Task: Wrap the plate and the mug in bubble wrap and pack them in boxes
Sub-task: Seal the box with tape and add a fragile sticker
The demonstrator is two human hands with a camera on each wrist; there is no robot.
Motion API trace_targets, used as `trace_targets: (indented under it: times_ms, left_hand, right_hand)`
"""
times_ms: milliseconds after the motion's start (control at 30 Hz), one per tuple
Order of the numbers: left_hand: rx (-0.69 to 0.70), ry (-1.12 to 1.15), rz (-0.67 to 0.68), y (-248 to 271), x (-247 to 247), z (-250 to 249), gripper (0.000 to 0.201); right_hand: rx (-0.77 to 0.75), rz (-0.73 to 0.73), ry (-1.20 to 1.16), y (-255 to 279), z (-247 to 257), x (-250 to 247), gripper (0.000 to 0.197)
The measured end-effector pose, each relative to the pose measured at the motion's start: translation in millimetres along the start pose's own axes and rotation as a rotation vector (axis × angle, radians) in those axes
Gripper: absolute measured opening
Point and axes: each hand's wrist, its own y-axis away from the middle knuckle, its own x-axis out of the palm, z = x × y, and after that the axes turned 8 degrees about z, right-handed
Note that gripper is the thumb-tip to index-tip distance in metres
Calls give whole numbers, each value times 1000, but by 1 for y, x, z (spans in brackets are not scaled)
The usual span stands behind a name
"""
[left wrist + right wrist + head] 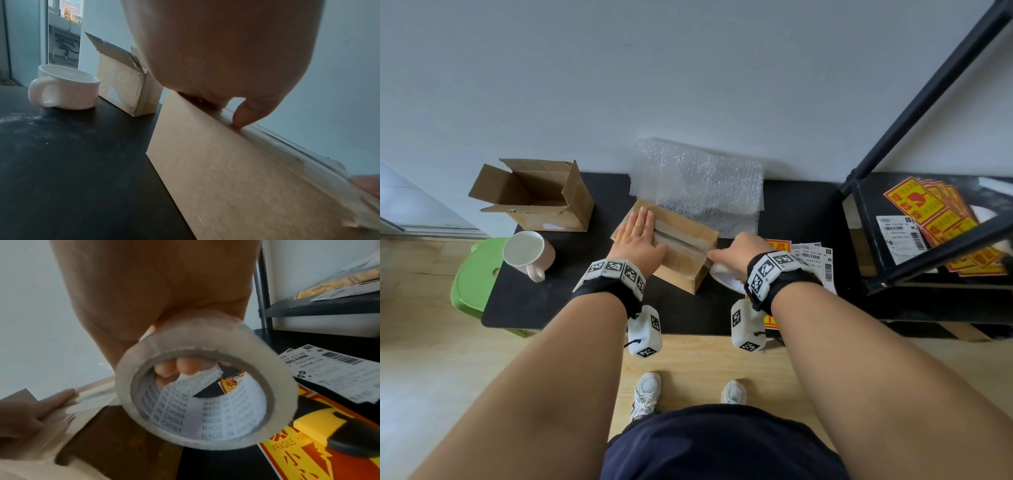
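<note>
A closed cardboard box [688,255] lies mid-table with a strip of clear tape [681,236] along its top seam. My left hand [637,233] lies flat on the box's left end, fingers straight, thumb [239,116] touching the taped seam. At the box's right end my right hand [736,251] grips a roll of clear tape [205,344], with fingers through its core. Tape runs from the roll onto the box [92,400]. A white mug [527,253] stands bare at the table's left. A bubble wrap sheet [698,185] leans on the wall behind. No plate is in view.
An open empty cardboard box [534,195] sits at the back left, behind the mug. Shipping labels [815,260] and a yellow fragile sticker [308,451] lie right of the box. A black shelf rack [893,164] holds more stickers [928,212]. A green stool [476,270] stands left of the black table [551,305].
</note>
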Motion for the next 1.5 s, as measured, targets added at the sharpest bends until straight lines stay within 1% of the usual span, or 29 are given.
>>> trace_targets:
  times_ms: [200,333,367,433,500,567,633,733,767,833,900,967,1000,1067,1167,1333,1433,1500]
  left_hand:
    - [-13,21,-4,-3,3,-3,61]
    - [-74,-15,-106,-3,14,-16,67]
    - [-68,-31,-145,-2,18,-21,67]
    - [0,-61,-197,-3,24,-31,63]
    - [69,-67,-184,-4,27,-37,61]
    - [78,-57,-161,-6,29,-38,60]
    - [24,-46,-176,-5,32,-38,62]
    - [-107,-56,-266,-3,35,-41,66]
    - [-129,-63,-309,-2,33,-43,64]
    - [-131,-81,-380,-4,27,-46,57]
    - [-110,-92,-364,-11,20,-48,54]
    - [-68,-76,-274,-20,18,-48,60]
    - [-45,-69,-236,-24,19,-47,60]
    - [-24,-86,-200,-28,23,-45,59]
    - [-41,-108,-191,-31,26,-43,61]
    - [-51,-116,-203,-32,29,-44,62]
    - [-64,-119,-218,-30,29,-45,62]
    - [-85,-120,-245,-28,31,-47,63]
  right_hand:
    - [-10,6,-32,-11,-7,8,49]
    - [-7,17,-34,-16,-11,11,51]
    - [-9,19,-22,-18,-11,11,52]
    - [-13,15,2,-20,-11,10,54]
    - [-20,17,27,-22,-12,10,55]
    - [-38,8,44,-23,-11,9,56]
    - [-67,-16,45,-24,-10,7,56]
    - [-115,-47,45,-26,-4,3,56]
    - [-129,-55,43,-27,-3,1,55]
    - [-144,-68,28,-28,-4,-1,55]
    - [-148,-66,-20,-30,-8,-3,55]
    - [-154,-50,-120,-32,-13,-1,54]
    - [-157,-50,-187,-32,-15,0,52]
    - [-156,-68,-306,-35,-19,1,48]
    - [-176,-83,-335,-38,-21,3,46]
    - [-191,-88,-346,-39,-19,4,51]
    - [-190,-55,-332,-35,-23,1,51]
    - [-183,-25,-368,-32,-28,-2,46]
